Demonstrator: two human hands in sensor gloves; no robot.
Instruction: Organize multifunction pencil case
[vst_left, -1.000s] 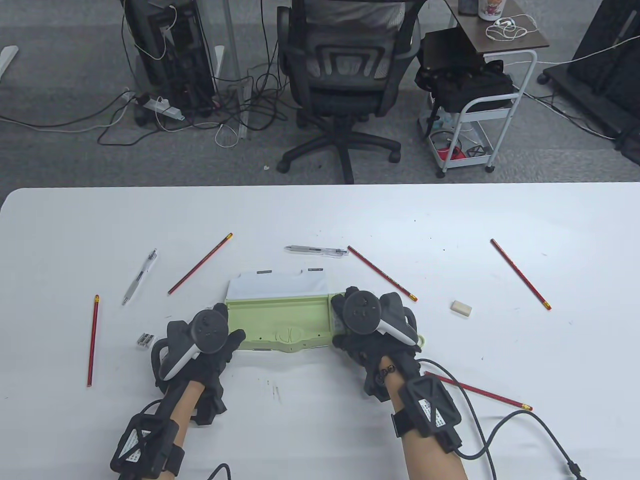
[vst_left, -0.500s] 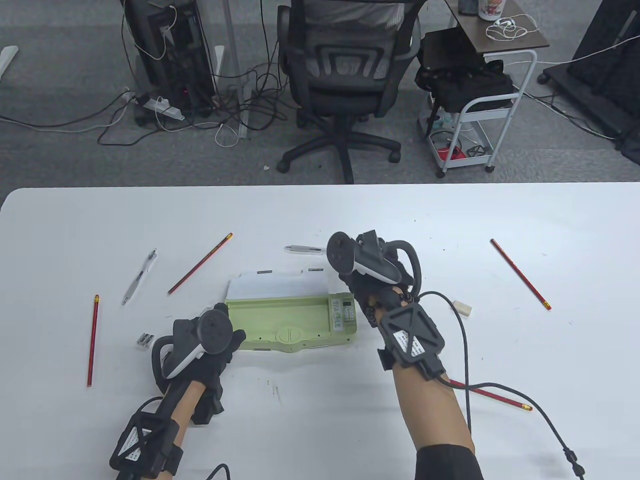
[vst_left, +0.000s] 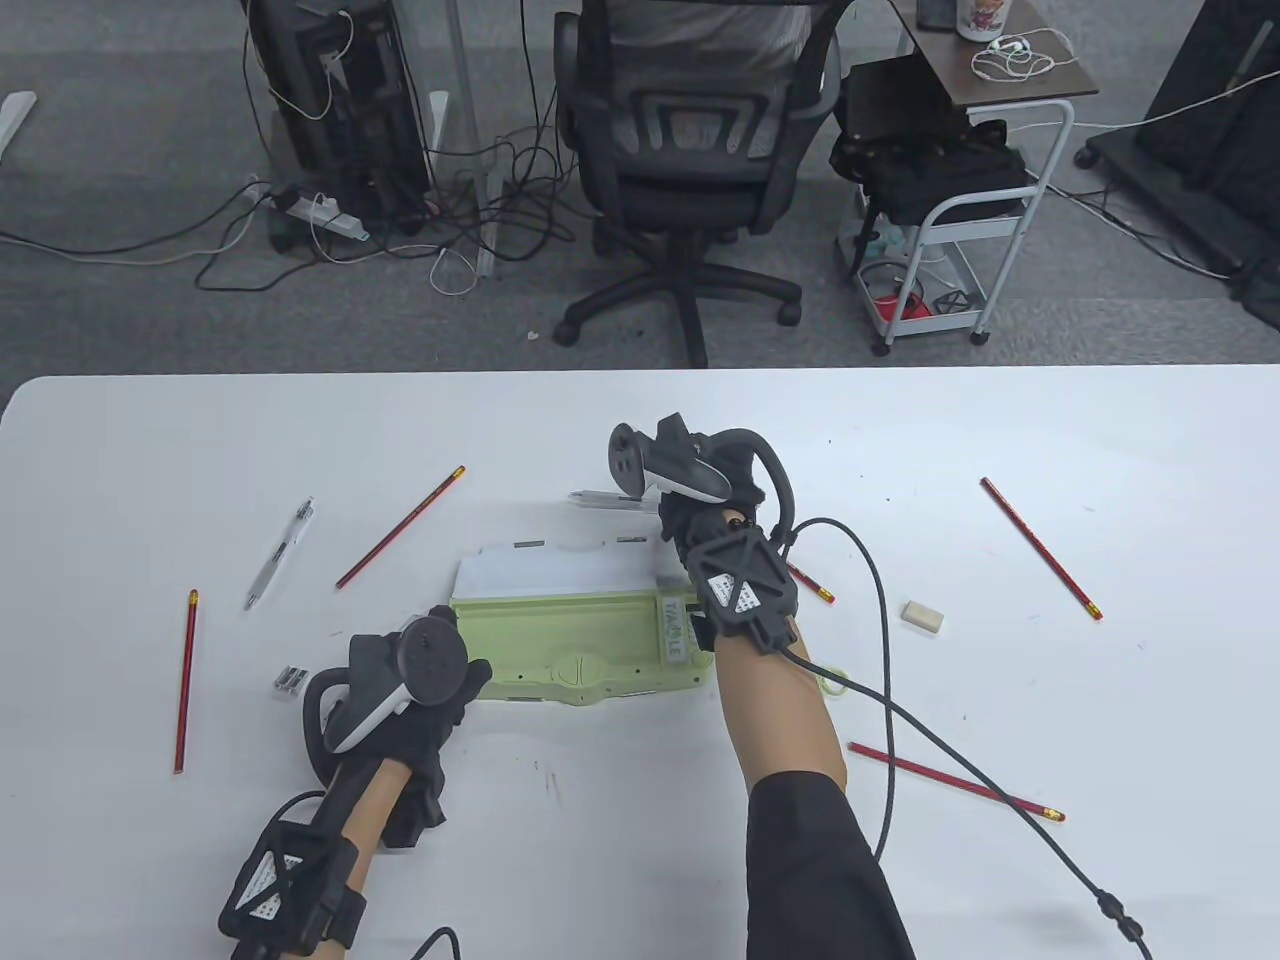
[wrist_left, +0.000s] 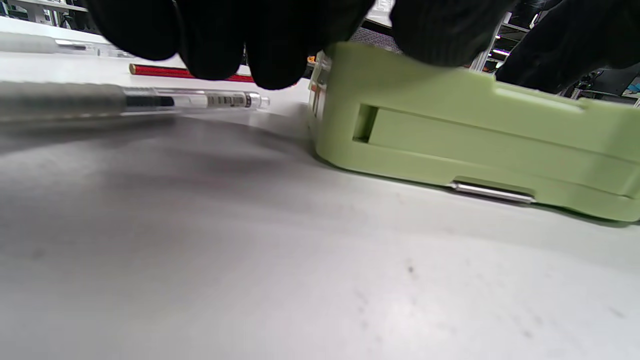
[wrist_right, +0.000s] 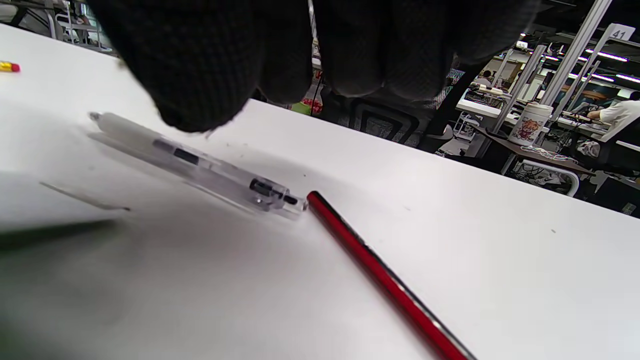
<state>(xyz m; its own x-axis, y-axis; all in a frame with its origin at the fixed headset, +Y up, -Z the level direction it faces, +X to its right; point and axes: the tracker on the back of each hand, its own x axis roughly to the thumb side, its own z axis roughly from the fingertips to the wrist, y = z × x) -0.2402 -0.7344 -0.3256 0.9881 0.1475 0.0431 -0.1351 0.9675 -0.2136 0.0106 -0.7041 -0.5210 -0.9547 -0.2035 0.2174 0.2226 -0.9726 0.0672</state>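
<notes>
The green pencil case (vst_left: 580, 645) is lying open near the table's (vst_left: 1100, 700) front middle, its long axis running left to right, white lid (vst_left: 555, 572) folded toward the far side. The left hand (vst_left: 420, 690) is resting at its left end, thumb on the rim; whether it is gripping cannot be told. The right hand (vst_left: 700, 490) is hovering over a clear pen (wrist_right: 200, 165) beyond the case, fingertips (wrist_right: 200, 95) just above it, holding nothing. A red pencil (wrist_right: 380, 280) is lying just beside the pen's tip, partly hidden by the wrist in the table view.

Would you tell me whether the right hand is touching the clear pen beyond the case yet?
Apart: the right wrist view shows the right hand above the clear pen, with table visible between them.
</notes>
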